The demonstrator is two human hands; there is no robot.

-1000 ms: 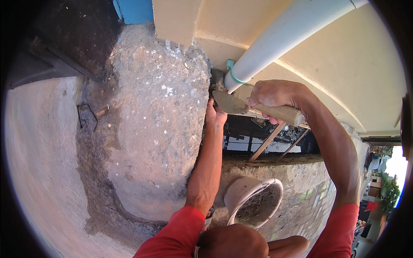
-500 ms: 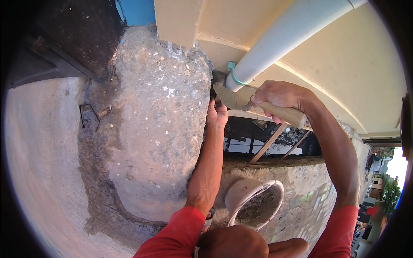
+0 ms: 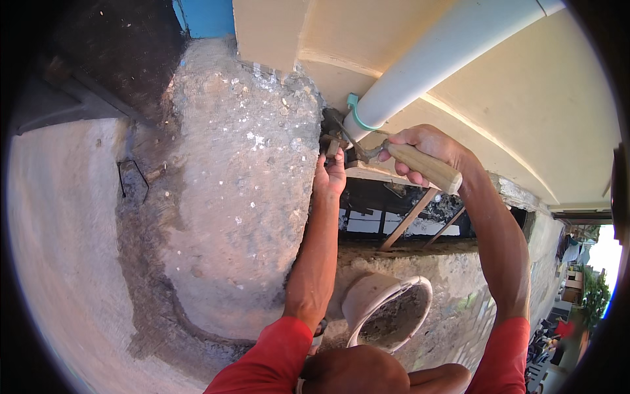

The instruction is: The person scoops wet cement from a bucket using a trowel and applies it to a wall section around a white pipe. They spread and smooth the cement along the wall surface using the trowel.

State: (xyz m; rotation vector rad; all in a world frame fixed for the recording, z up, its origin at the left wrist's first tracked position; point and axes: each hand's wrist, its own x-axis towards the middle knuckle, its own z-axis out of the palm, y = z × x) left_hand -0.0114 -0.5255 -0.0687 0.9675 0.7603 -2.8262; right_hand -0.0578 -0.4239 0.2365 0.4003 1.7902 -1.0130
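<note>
My right hand (image 3: pixel 426 146) is closed round the wooden handle (image 3: pixel 430 169) of a trowel. The trowel's metal blade (image 3: pixel 355 138) points left and is turned edge-on, just below the foot of a white pipe (image 3: pixel 433 65) with a green clamp (image 3: pixel 357 115). Close to the blade's left side, my left hand (image 3: pixel 330 176) pinches a small brownish block (image 3: pixel 333 147), perhaps wood or brick, at the dark corner between the rough concrete slab (image 3: pixel 243 171) and the wall. Part of the block is hidden by fingers and shadow.
Below the trowel lies a dark opening with wooden strips (image 3: pixel 411 218) across it. A pale bucket (image 3: pixel 374 305) holding grey mortar stands near my knee. Cream wall (image 3: pixel 525 111) rises behind the pipe. A bent black wire (image 3: pixel 134 178) lies at left.
The trowel's blade has turned from broad side showing to edge-on. My right forearm has shifted left. The brownish block in my left fingers now shows more plainly.
</note>
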